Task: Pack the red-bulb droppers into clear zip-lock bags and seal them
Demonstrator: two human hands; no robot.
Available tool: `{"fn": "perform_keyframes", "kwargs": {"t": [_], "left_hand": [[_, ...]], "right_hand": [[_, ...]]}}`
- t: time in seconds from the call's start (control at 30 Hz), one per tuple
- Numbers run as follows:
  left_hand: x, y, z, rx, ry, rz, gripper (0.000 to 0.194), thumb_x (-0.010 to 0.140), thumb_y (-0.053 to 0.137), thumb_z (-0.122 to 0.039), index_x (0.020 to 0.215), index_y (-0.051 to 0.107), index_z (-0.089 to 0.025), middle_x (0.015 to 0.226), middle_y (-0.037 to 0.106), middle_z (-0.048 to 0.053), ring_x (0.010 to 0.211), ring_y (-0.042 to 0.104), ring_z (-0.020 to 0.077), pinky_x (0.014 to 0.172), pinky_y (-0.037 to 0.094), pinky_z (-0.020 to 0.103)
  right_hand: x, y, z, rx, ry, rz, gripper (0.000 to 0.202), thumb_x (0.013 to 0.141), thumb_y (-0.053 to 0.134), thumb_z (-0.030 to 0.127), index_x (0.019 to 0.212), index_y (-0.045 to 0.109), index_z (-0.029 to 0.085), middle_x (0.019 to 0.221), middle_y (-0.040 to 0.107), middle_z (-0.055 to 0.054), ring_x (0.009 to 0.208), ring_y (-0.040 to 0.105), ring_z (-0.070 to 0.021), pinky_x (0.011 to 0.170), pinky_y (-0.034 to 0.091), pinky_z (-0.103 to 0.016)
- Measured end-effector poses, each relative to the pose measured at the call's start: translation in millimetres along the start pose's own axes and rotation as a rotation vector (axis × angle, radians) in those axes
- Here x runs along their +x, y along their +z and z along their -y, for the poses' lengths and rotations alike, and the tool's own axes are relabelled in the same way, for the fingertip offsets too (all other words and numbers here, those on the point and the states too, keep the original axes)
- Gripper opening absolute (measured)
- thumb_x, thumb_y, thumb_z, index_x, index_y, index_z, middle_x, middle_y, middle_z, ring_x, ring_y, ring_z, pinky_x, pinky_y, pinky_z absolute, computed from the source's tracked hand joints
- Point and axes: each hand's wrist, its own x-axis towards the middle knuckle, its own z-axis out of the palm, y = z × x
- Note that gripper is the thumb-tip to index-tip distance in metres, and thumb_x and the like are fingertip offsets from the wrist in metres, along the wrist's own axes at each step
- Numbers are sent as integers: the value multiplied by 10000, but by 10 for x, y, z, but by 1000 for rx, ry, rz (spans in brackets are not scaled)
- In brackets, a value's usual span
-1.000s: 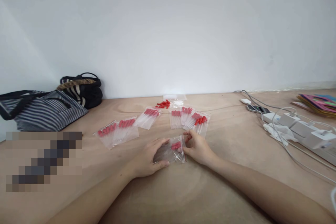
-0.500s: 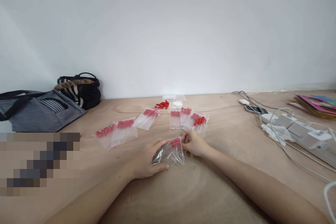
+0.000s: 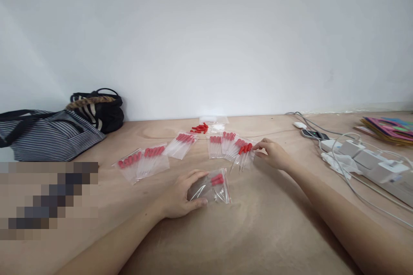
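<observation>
A clear zip bag (image 3: pixel 206 192) with red-topped droppers (image 3: pixel 217 179) in it lies in front of me, its left end between the thumb and fingers of my left hand (image 3: pixel 183 195). Farther right, my right hand (image 3: pixel 270 153) has its fingertips at the loose red-topped droppers (image 3: pixel 245 148), which rest on a filled bag. Its fingers are bent and a little apart, with nothing seen between them. Filled bags (image 3: pixel 215 148) lie beside those droppers. More filled bags (image 3: pixel 152 163) are spread at the left, and another (image 3: pixel 180 146) sits nearer the middle.
Loose red bulbs (image 3: pixel 200 128) and clear tubes (image 3: pixel 217 127) lie near the wall. Two bags, one striped (image 3: pixel 58 135) and one black (image 3: pixel 109 114), stand at the left. A power strip with white chargers (image 3: pixel 368 159), cables and colourful flat pieces (image 3: pixel 390 128) are on the right.
My right hand has left the zip bag and moved right and away from me to the loose droppers. My left hand has stayed at the zip bag.
</observation>
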Motion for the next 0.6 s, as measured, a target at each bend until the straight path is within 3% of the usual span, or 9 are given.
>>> {"fn": "perform_keyframes", "kwargs": {"t": [0.17, 0.4, 0.6], "left_hand": [[51, 50, -13, -32, 48, -94, 484, 776, 541, -439, 1203, 446, -229, 1239, 492, 71, 1123, 464, 248, 955, 367, 396], [66, 84, 0, -16, 59, -94, 487, 763, 553, -448, 1189, 461, -230, 1233, 501, 70, 1126, 463, 258, 950, 367, 411], [65, 65, -36, -8, 48, -87, 481, 763, 545, -453, 1179, 467, -227, 1210, 516, 65, 1102, 481, 247, 936, 383, 391]], "right_hand": [[6, 75, -41, -107, -102, 67, 290, 762, 468, 140, 974, 614, 273, 942, 542, -29, 773, 554, -133, 687, 406, -243], [56, 83, 27, -409, -223, 95, 210, 759, 503, 185, 927, 604, 258, 1004, 527, -45, 815, 528, -153, 541, 333, -211], [46, 92, 34, -452, -338, 95, 285, 763, 487, 142, 996, 588, 272, 988, 545, -45, 838, 519, -147, 546, 319, -201]]}}
